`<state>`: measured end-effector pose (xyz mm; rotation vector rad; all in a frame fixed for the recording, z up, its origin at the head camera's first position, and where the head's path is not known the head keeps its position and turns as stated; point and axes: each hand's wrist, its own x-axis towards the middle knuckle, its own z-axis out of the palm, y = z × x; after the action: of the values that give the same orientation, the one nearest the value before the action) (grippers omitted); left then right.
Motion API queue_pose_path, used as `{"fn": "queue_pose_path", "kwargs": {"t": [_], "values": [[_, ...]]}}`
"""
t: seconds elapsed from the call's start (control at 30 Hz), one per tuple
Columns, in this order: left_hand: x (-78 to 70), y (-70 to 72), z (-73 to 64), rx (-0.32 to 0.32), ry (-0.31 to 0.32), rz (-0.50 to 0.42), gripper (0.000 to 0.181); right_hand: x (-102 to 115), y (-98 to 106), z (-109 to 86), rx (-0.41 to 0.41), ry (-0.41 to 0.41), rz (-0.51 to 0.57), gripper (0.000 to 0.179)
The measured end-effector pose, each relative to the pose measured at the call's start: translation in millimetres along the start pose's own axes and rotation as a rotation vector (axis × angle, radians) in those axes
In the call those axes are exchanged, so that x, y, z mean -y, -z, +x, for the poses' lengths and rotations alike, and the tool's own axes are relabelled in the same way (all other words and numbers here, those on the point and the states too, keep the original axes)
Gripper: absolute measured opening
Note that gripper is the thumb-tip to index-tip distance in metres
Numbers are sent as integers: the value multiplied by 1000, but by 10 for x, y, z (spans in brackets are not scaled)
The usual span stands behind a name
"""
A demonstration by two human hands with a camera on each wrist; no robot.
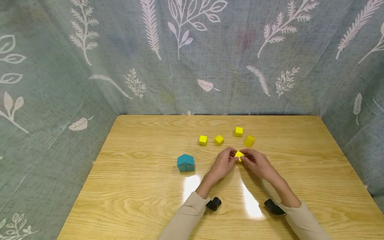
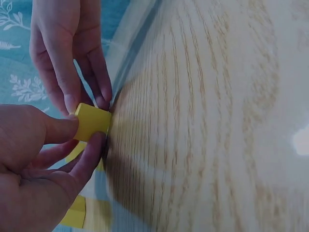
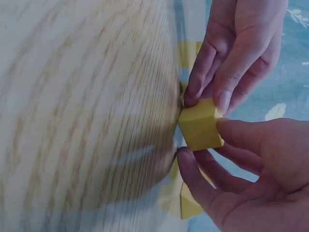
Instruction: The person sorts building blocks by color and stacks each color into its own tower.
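Between my two hands is a yellow block [image 1: 239, 155], low over the wooden table or standing on it; I cannot tell which. My left hand [image 1: 223, 163] pinches one side with thumb and fingertips. From the other side my right hand [image 1: 258, 163] grips it, also with thumb and fingertips. In the left wrist view the block [image 2: 91, 122] shows a flat bright face, with the left hand [image 2: 29, 150] below and the right hand [image 2: 60, 43] above. The right wrist view shows the block [image 3: 200, 126] tilted, the right hand [image 3: 270, 164] around its lower side.
Behind the hands several more yellow blocks lie apart, among them a cube [image 1: 203, 140] and a flatter-looking one [image 1: 249, 141]. To the left stands a small teal block stack [image 1: 186, 162] with a peaked top. Leaf-patterned cloth [image 1: 180, 66] borders the wooden table [image 1: 135, 193].
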<state>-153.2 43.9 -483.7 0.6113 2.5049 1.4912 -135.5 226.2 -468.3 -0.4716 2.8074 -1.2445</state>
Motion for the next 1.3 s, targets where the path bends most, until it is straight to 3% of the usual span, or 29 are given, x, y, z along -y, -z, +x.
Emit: {"fn": "queue_pose_path", "kwargs": {"t": [0.27, 0.57, 0.77, 1.1, 1.3], "values": [[42, 35, -88, 25, 58, -47, 36, 3, -24, -40, 36, -28, 147, 28], [110, 105, -235, 35, 51, -69, 37, -18, -54, -75, 156, -44, 311, 35], [125, 149, -316, 36, 32, -103, 33, -17, -87, -115, 210, 6, 392, 34], [121, 218, -436, 45, 10, -18, 34, -36, -182, -145, 213, 123, 421, 32], [120, 236, -488, 44, 0, 17, 32, 10, -215, -158, 244, 86, 461, 32]]}}
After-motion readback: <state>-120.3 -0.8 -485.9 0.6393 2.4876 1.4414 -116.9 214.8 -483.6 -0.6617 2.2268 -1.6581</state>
